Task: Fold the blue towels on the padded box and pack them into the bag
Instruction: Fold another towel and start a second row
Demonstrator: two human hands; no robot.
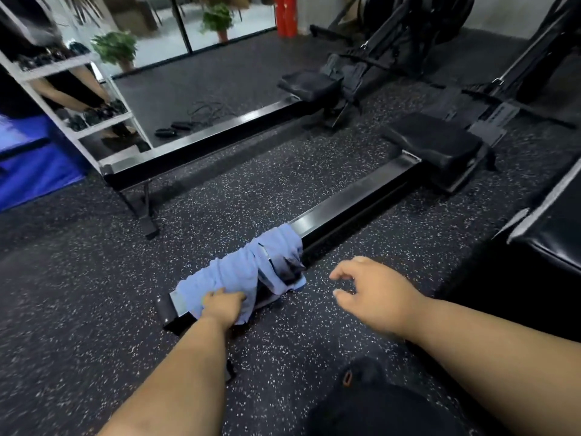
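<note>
On the near end of a black rowing-machine rail [355, 201], a light blue towel [242, 269] is draped, bunched, one corner hanging down to the speckled rubber floor [78, 294]. The towel's near edge is gripped by the left hand [221, 305], fingers curled into the cloth. The right hand [374, 292] is held above the floor just right of the towel, fingers loosely spread, nothing held. A black padded box [553, 228] is seen at right. A second rower [220, 127] lies behind.

floor [94, 294] open either side of rail [352, 199] | padded box [553, 228] blocks far right
</note>
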